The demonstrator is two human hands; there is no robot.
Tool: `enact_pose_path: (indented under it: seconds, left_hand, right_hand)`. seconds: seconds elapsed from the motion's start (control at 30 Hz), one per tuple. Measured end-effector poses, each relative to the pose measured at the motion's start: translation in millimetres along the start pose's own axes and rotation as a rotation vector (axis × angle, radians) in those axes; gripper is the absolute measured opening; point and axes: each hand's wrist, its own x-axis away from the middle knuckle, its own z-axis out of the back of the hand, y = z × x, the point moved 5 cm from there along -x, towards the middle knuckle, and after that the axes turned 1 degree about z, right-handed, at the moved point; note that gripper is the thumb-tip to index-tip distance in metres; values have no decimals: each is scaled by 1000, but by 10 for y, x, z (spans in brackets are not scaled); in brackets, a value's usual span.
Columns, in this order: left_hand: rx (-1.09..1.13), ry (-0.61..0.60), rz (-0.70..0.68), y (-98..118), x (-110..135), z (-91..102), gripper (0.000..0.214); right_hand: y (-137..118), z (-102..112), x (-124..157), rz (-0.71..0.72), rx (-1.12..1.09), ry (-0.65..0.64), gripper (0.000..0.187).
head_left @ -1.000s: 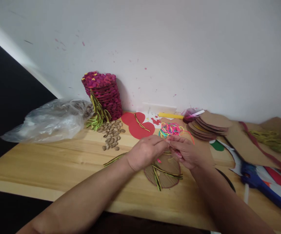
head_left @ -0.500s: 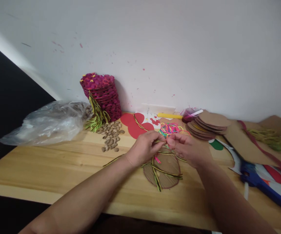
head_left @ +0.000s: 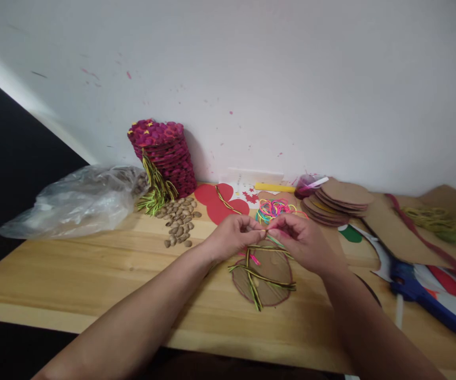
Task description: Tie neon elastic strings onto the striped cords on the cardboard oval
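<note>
My left hand [head_left: 234, 236] and my right hand [head_left: 305, 238] meet fingertip to fingertip above a cardboard disc [head_left: 279, 269]. Both are closed in a pinch on a thin cord, mostly hidden by the fingers. On the disc lie crossed yellow-green and black cords [head_left: 255, 272], with a bit of bright pink cord [head_left: 255, 259] beside them. Just behind my fingers sits a tangle of multicoloured cord [head_left: 275, 208]. One more striped cord [head_left: 226, 200] rests on red paper circles [head_left: 216, 206], left of the tangle.
To the left are a magenta textured container [head_left: 164, 158] with a tassel [head_left: 154, 190], loose brown seeds [head_left: 180, 219] and a clear plastic bag [head_left: 77, 200]. Stacked cardboard discs [head_left: 326, 206], scissors with blue handles [head_left: 429, 298] and cardboard [head_left: 394, 227] lie to the right. A wall stands behind.
My hands have drawn closer, their fingertips now meeting over the disc. The cord ends that stuck out left and right have shifted; a dark thin curve now shows right of my right forearm.
</note>
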Motion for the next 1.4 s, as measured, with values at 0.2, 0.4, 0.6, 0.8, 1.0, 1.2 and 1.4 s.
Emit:
enact_pose_path:
  seconds: [0.2, 0.4, 0.6, 0.8, 1.0, 1.2, 1.4]
  left_hand:
    - [85, -38, 98, 12, 45, -21, 33]
    - [105, -48, 92, 12, 48, -12, 34]
    - [158, 36, 65, -15, 2, 29, 33]
    - [195, 160, -1, 0, -1, 24, 36]
    - [215, 190, -16, 1, 18, -18, 34]
    - [412, 128, 99, -94, 1, -57, 30]
    - [497, 95, 125, -127, -13, -67, 26]
  right_hand:
    - [-57, 0, 29, 133, 86, 78, 7]
    - [-90, -13, 44, 219, 107, 109, 11]
    - [-151, -35, 43, 328, 199, 170, 6]
    - [-120, -87, 83, 330, 212, 323, 5]
    - [-15, -144, 60, 155, 70, 324, 1]
    - [-5, -125, 42, 119, -20, 326, 5]
    - [20, -148, 63, 104, -38, 298, 4]
